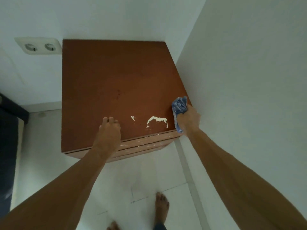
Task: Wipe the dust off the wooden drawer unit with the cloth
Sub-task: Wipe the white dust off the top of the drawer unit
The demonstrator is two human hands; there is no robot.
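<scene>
The wooden drawer unit (106,77) is reddish brown and stands in a corner, seen from above. Its flat top carries white paint marks (157,120) near the front edge. My right hand (189,121) grips a bunched blue cloth (179,106) at the top's front right corner, close to the right wall. My left hand (108,130) rests on the top near the front edge, fingers curled onto the surface, holding nothing. The drawer fronts (141,146) show below the top edge, scuffed with pale marks.
White walls close in behind and to the right of the unit. A double wall socket (39,46) sits left of it. A dark piece of furniture (10,113) stands at the left edge. My bare feet (161,208) stand on the white tiled floor.
</scene>
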